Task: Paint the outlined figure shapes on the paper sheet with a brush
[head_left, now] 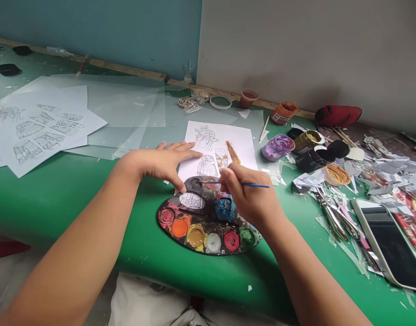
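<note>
My right hand (250, 192) pinches a thin paintbrush (255, 185) with a blue handle, its bristles pointing left over a dark well at the palette's far side. Beneath it lies a black, paint-stained palette (208, 221) with several coloured wells and a lump of blue paint (224, 209). My left hand (163, 164) spreads its fingers over the left edge of a white sheet (243, 138) printed with line drawings, the thumb at the palette's rim. Brown-gold paint covers a pointed shape (232, 153) on that sheet. My right hand partly hides the sheet and palette.
To the right stand an orange jar (284, 113), a purple paint jar (278, 148) and dark jars (314, 157). Beyond them are paper scraps (394, 167), pliers (335, 217) and a phone (391, 244). Printed sheets (68, 104) and clear film (126, 102) lie left on the green table.
</note>
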